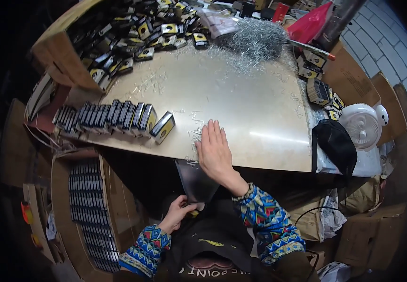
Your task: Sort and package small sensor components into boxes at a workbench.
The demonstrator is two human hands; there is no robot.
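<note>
My right hand [215,152] lies flat on the pale tabletop [250,103] near its front edge, fingers together and stretched out. Loose thin metal pins [195,136] are scattered just beside its fingers. Below the edge hangs a dark grey chute-like piece [197,181], narrowing downward. At its lower end my left hand [177,214] is closed on what looks like a small box [194,213]; only a yellow and a pale bit show. Left of my right hand, a row of small black-and-yellow boxes [123,115] stands on edge, the closest one [163,127] leaning apart.
A large heap of metal pins [260,40] sits at the back, beside piled boxes [142,30]. At the right edge are a black cloth [335,145] and a white fan [361,126]. A carton [88,207] packed with small boxes stands below left.
</note>
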